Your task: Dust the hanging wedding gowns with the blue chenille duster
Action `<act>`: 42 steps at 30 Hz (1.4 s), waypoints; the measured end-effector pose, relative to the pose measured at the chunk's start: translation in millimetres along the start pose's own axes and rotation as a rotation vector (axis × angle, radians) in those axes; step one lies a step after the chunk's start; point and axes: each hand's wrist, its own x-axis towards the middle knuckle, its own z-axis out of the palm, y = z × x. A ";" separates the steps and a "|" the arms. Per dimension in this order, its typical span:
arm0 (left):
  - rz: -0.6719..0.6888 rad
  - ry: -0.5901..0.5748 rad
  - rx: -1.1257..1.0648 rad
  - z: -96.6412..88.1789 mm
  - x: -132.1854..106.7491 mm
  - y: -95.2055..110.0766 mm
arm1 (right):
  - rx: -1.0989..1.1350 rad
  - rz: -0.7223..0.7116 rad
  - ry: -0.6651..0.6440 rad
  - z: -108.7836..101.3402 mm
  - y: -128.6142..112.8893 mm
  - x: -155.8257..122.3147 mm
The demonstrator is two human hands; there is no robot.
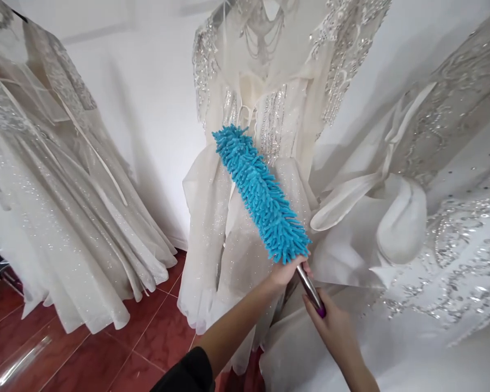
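Observation:
A duster (265, 198) with a fluffy blue chenille head slants from upper left to lower right across the middle of the view. My left hand (286, 270) is closed round the top of its metal handle, just below the blue head. Lower down, my right hand (329, 313) grips the handle near its purple end. Behind the duster hangs a white dress (281, 117) with sequined bodice and beaded sleeves. The blue head lies in front of its waist and skirt; whether it touches the cloth I cannot tell.
Another white gown (61, 218) with a wide glittery skirt hangs on the left. At the right, white garments with a bow (386, 174) and silver beading (465, 234) come close to my right arm. Red tiles (142, 337) cover the floor below a white wall (147, 81).

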 end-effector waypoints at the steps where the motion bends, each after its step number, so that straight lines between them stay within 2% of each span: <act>1: 0.013 -0.002 -0.079 0.5 2.0 0.2 | -0.032 0.003 -0.006 -4.1 -0.1 2.8; 3: 0.007 -0.028 -0.220 -0.3 5.9 -3.7 | -0.100 -0.001 -0.034 -11.2 1.7 6.5; 8: -0.097 -0.087 -0.381 -11.2 8.2 -22.6 | -0.204 -0.063 -0.166 -18.8 10.8 5.3; 16: -0.194 -0.116 -0.572 -23.8 -13.3 -50.5 | -0.218 -0.039 -0.434 -23.4 14.6 -7.8; 19: -0.238 -0.115 -0.670 -24.7 -21.0 -68.8 | -0.279 -0.029 -0.471 -24.3 18.6 -14.8; 25: -0.294 -0.082 -0.807 -27.2 -42.1 -107.0 | -0.291 -0.109 -0.581 -22.5 30.1 -32.5; 29: -0.359 -0.018 -0.828 -29.1 -57.4 -117.0 | -0.313 -0.166 -0.570 -19.1 36.9 -41.1; 31: -0.349 0.000 -0.816 -28.2 -62.2 -111.6 | -0.287 -0.186 -0.568 -20.1 38.4 -41.8; 33: -0.301 -0.011 -0.780 -25.9 -63.8 -97.2 | -0.233 -0.206 -0.535 -23.7 36.9 -39.8; 38: -0.232 -0.113 -0.571 -17.8 -48.8 -35.5 | -0.083 -0.181 -0.414 -38.6 18.2 -24.2; 42: -0.160 -0.177 -0.388 -7.3 -20.6 6.0 | -0.041 -0.151 -0.213 -49.6 4.9 -6.1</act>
